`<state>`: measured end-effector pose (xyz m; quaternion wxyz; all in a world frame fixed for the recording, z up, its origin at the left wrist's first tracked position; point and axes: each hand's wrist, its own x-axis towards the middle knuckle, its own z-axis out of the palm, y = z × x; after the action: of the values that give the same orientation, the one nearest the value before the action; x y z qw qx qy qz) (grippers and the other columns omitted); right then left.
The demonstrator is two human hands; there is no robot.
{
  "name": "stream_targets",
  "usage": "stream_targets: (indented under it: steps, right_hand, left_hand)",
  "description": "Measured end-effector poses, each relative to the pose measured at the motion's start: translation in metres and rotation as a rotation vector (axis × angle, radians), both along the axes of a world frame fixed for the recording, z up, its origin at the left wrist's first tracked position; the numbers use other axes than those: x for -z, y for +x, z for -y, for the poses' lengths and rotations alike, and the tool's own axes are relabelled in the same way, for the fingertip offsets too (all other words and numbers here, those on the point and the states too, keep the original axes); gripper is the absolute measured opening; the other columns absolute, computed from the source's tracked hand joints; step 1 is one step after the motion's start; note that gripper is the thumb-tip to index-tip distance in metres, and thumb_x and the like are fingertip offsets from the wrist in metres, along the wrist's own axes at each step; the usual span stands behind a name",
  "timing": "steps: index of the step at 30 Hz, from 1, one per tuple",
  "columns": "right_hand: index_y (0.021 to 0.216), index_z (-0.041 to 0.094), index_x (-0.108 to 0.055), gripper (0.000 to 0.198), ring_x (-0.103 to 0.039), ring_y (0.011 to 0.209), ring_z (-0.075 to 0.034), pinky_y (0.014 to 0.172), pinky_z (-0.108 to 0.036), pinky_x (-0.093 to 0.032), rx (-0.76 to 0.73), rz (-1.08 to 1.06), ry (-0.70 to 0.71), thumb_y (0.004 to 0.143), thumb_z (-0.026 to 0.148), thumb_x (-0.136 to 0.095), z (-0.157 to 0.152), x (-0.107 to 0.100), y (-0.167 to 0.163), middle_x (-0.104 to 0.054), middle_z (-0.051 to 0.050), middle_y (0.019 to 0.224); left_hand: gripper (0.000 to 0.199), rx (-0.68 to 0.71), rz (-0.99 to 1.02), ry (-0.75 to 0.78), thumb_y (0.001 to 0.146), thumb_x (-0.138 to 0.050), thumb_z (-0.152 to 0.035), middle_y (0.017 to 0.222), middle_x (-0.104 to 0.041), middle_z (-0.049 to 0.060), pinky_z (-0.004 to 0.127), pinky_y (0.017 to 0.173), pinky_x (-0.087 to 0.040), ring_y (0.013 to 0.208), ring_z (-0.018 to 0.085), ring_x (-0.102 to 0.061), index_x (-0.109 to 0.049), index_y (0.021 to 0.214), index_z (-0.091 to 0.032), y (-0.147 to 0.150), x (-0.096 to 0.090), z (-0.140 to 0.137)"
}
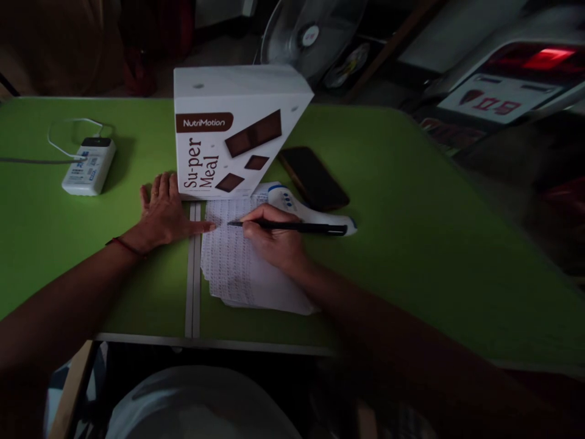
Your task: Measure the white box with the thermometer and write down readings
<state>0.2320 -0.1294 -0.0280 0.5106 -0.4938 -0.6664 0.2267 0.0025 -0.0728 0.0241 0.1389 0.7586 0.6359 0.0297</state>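
My right hand (276, 241) is closed around a black pen (315, 228), its tip at the upper part of a stack of paper sheets (233, 274). Columns of small handwriting cover the left and middle of the top sheet; its lower right is blank. My left hand (164, 213) lies flat with fingers spread, the thumb reaching onto the sheet's left edge. Just beyond the fingers stands a white box (201, 158) printed "NutriMotion Su-per Meal". A white handheld device with blue buttons (320, 216) lies behind my right hand, partly hidden by it.
A dark phone (315, 177) lies right of the box. A white power block (89, 167) with cables sits at the left of the green folding table (411, 256). Behind the table are a fan (311, 36) and a vehicle's rear with a red light (548, 58).
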Motion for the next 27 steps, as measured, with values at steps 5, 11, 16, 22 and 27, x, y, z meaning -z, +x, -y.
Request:
stream_targets:
  steps: [5, 11, 16, 22, 27]
  right_hand:
    - [0.077, 0.027, -0.067, 0.008, -0.058, 0.061, -0.016, 0.058, -0.031, -0.052, 0.011, -0.019, 0.011, 0.083, 0.023, -0.066, -0.001, 0.002, 0.000, -0.065, 0.003, 0.067]
    - [0.073, 0.027, -0.066, 0.008, -0.057, 0.060, -0.017, 0.058, -0.032, -0.051, 0.034, -0.060, -0.009, 0.080, 0.022, -0.066, -0.002, 0.002, 0.000, -0.064, 0.003, 0.064]
    - [0.073, 0.028, -0.067, 0.006, -0.059, 0.061, -0.017, 0.060, -0.033, -0.053, 0.078, -0.053, -0.017, 0.078, 0.026, -0.067, -0.002, 0.001, -0.002, -0.066, 0.003, 0.065]
    - [0.073, 0.029, -0.065, 0.007, -0.059, 0.059, -0.018, 0.058, -0.034, -0.053, 0.074, 0.013, -0.033, 0.079, 0.024, -0.066, 0.004, -0.004, -0.001, -0.066, 0.002, 0.064]
    - [0.074, 0.029, -0.067, 0.010, -0.061, 0.059, -0.019, 0.057, -0.034, -0.053, 0.079, 0.002, -0.022, 0.081, 0.022, -0.066, 0.009, -0.008, 0.003, -0.068, 0.001, 0.064]
  left_hand:
    - [0.160, 0.010, -0.001, 0.005, 0.068, -0.081, -0.099, 0.190, -0.014, 0.026, 0.065, 0.144, -0.003, 0.178, 0.050, -0.007, -0.016, 0.183, -0.008, -0.001, 0.002, -0.001]
    - [0.160, -0.003, -0.004, 0.009, 0.067, -0.083, -0.098, 0.191, -0.015, 0.024, 0.062, 0.145, -0.004, 0.178, 0.048, -0.008, -0.017, 0.183, -0.010, -0.001, 0.002, 0.000]
    - [0.161, -0.003, -0.003, -0.004, 0.069, -0.083, -0.097, 0.190, -0.013, 0.026, 0.063, 0.145, -0.003, 0.178, 0.047, -0.007, -0.015, 0.182, -0.006, 0.000, 0.000, 0.001]
    - [0.162, -0.009, -0.012, -0.008, 0.067, -0.082, -0.099, 0.191, -0.013, 0.024, 0.063, 0.145, -0.002, 0.178, 0.049, -0.006, -0.015, 0.183, -0.008, 0.001, 0.001, 0.000]
    - [0.160, 0.013, -0.023, -0.007, 0.069, -0.080, -0.101, 0.192, -0.012, 0.022, 0.062, 0.145, -0.001, 0.178, 0.051, -0.003, -0.015, 0.183, -0.010, 0.000, 0.003, 0.000]
